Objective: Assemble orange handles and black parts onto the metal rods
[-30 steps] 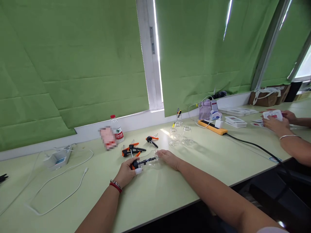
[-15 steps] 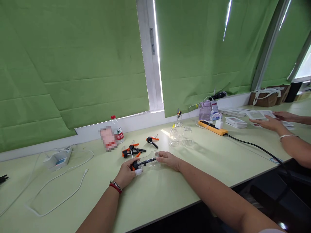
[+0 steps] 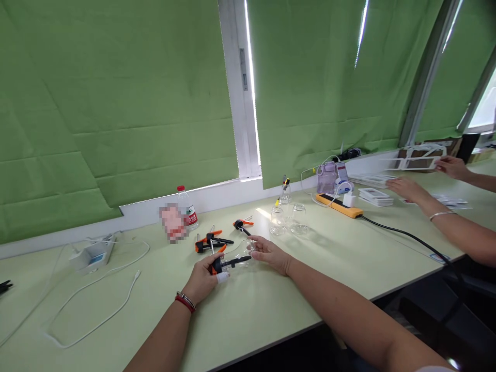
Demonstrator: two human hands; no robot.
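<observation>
My left hand (image 3: 201, 278), a white wrap on one finger, is closed around a black-and-orange lever piece (image 3: 217, 265) with a thin metal tube. Its black rod points right, along or inside a clear glass vessel (image 3: 242, 262); I cannot tell which. At the vessel's right end, the fingers of my right hand (image 3: 269, 254) are closed on the glass. The vessel lies sideways between both hands, just over the table. Similar black-and-orange pieces (image 3: 211, 242) lie behind my left hand, and another one (image 3: 242, 226) lies behind my right hand.
Clear glass vessels (image 3: 299, 219) stand beyond my right hand. A water bottle (image 3: 191, 209) is at the back; a white cable (image 3: 93, 323) lies left. An orange power strip (image 3: 339, 205) is at right. A co-worker's hands (image 3: 411, 189) are by white frames (image 3: 416, 164).
The black rod and glass vessel have shifted slightly in my hands, which stay nearly in place. The co-worker's hands have moved apart, one raising a white frame.
</observation>
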